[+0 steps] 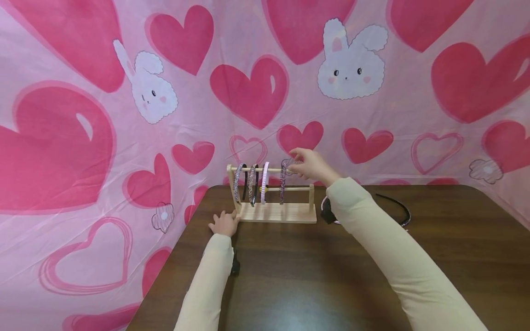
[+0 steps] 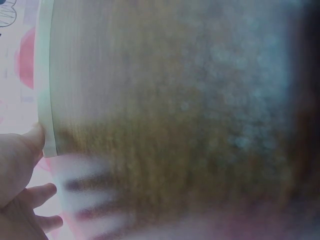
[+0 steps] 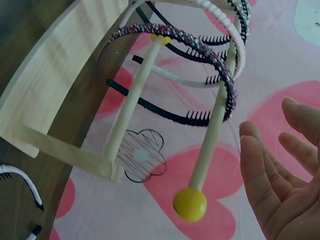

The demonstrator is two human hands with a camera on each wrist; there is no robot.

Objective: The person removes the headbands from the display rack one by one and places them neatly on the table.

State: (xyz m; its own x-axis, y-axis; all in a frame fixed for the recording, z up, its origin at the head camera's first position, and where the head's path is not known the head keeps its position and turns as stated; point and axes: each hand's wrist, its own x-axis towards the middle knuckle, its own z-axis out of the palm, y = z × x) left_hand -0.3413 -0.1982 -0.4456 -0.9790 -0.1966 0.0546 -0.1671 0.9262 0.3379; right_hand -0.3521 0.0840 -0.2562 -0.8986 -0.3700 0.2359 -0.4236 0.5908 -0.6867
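A wooden headband rack (image 1: pixel 273 213) stands on the table, with several headbands hung over its upper bar. Rightmost on that bar is a purple sequined headband (image 1: pixel 283 186), seen close up as a dark sequined headband (image 3: pixel 200 47) with comb teeth. Just off it, my right hand (image 1: pixel 308 164) hovers by the bar's right part. In the right wrist view its fingers (image 3: pixel 257 170) are apart and hold nothing. A pale pink headband (image 1: pixel 264 184) hangs farther left. My left hand (image 1: pixel 225 224) touches the left end of the rack's base, thumb against the edge, fingers spread.
To the rack's right, a black headband (image 1: pixel 407 214) lies on the brown table (image 1: pixel 290 276), and another pale headband (image 1: pixel 324 207) lies partly behind my right sleeve. A yellow ball (image 3: pixel 190 205) caps the upper bar. Behind hangs a pink heart-patterned cloth (image 1: pixel 306 105).
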